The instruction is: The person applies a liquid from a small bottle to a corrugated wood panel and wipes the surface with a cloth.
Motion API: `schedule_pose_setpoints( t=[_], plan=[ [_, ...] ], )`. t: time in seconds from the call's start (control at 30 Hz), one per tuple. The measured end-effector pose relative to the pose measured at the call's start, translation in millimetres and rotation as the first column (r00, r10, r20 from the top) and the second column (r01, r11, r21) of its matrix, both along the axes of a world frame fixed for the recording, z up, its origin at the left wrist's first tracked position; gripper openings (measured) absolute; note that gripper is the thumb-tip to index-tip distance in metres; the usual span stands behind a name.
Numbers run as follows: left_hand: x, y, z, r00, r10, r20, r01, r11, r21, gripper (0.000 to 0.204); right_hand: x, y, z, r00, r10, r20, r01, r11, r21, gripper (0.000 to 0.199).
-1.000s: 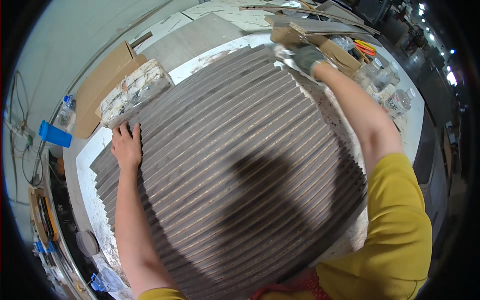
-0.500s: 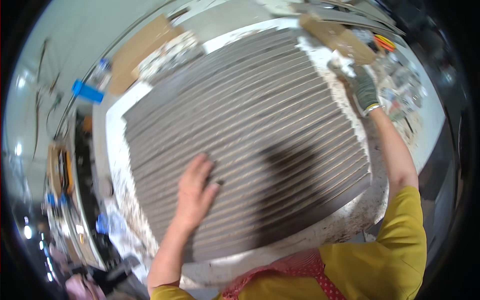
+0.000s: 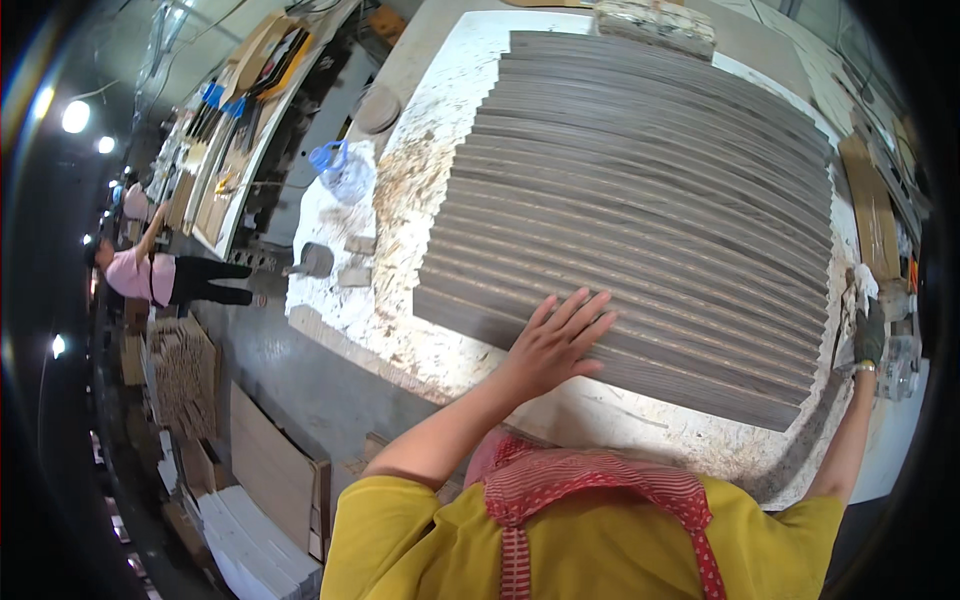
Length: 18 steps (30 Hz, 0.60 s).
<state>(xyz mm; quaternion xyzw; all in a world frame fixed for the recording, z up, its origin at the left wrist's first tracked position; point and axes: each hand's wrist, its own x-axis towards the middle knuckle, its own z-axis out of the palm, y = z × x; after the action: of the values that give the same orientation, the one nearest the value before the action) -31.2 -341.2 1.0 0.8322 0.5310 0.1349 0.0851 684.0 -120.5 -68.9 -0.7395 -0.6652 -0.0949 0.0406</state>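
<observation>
On my feed I see the left hand (image 3: 552, 352) gripping nothing, fingers splayed, at lower centre over the grey strips (image 3: 650, 215) filling mid-frame; a sideways push could skew their rows. At the right edge, the gloved right hand (image 3: 868, 336) seems closed on a pale rag (image 3: 862, 283), which might snag jagged ends.

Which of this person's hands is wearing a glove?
The right hand, beside the ridged grey-brown strips: a dark glove covers it, while the left hand, spread over the strips' near side, is bare.
</observation>
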Motion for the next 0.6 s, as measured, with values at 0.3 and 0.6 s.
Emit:
schedule_pose_setpoints(
  t=[0.3, 0.6],
  plan=[
    [-2.5, -1.4, -0.6, 1.0, -0.029, -0.003, 0.029, 0.999, -0.024, 0.069, -225.1, -146.1, 91.0, 0.877, 0.294, -0.381, -0.182, 0.936, 0.303, 0.047],
    [-5.5, 6.6, -2.6, 0.996, -0.069, 0.06, 0.068, 0.998, 0.012, 0.069, -387.6, -228.7, 67.7, 0.978, 0.189, -0.09, -0.175, 0.974, 0.143, 0.048]
  ],
)
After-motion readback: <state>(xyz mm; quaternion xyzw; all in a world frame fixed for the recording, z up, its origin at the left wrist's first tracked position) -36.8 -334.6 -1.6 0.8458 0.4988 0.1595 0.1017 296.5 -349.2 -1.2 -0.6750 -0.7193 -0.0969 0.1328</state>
